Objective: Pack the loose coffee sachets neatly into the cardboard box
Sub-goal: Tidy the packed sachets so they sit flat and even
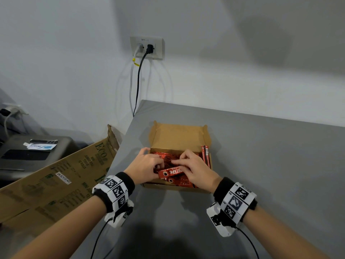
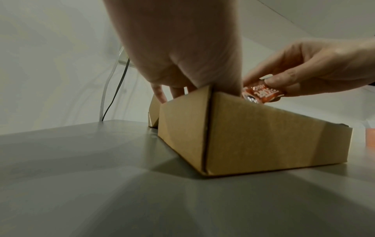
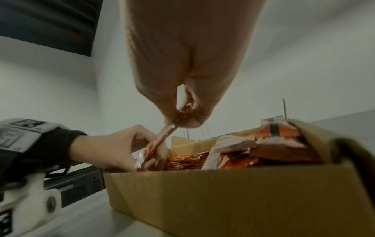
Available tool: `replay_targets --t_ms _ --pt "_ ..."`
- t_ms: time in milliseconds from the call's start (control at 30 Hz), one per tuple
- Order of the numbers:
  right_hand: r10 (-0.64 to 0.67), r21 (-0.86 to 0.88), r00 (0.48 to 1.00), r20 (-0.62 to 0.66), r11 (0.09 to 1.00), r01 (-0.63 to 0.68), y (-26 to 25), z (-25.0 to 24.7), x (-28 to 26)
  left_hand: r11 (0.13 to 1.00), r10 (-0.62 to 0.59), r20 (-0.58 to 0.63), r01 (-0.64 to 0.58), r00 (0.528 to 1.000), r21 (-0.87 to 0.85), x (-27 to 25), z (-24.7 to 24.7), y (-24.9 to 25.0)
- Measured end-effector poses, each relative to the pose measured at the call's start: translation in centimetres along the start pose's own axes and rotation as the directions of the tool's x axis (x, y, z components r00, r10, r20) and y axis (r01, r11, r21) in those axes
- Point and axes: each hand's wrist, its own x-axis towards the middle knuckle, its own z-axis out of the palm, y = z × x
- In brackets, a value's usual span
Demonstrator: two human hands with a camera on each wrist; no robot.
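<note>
Held item: one red foil coffee sachet with white lettering [image 1: 170, 172], your right hand [image 1: 196, 170] pinching one end between thumb and curled fingers, your left hand [image 1: 144, 166] gripping the other end. It lies crosswise just above more red sachets [image 1: 169, 157] packed in the open brown cardboard box [image 1: 177, 136]. The box sits on the grey table [image 1: 261, 156]. A large printed carton [image 1: 56, 180] leans beside the table's left edge.
</note>
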Motion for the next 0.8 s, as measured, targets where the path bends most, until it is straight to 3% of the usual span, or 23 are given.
replay_targets --t_ms 367,500,667,800 --pt "0.065 -0.226 0.955 0.288 0.974 0.002 0.0 -0.4 0.2 1.000 -0.021 0.037 0.022 0.999 -0.004 -0.2 -0.3 0.1" --pt "0.082 -0.273 0.962 0.262 0.962 -0.008 0.0 -1.5 0.6 0.999 -0.019 0.019 0.020 1.000 -0.029 -0.1 -0.2 0.1" --pt "0.118 0.007 0.987 0.109 0.993 -0.120 -0.4 -2.5 0.7 0.999 -0.006 0.003 0.006 1.000 -0.031 -0.2 0.0 0.0" --pt "0.080 0.235 0.997 0.013 0.969 -0.080 -1.5 -1.0 0.6 1.000 -0.002 0.001 0.002 1.000 -0.028 -0.1 -0.1 0.1"
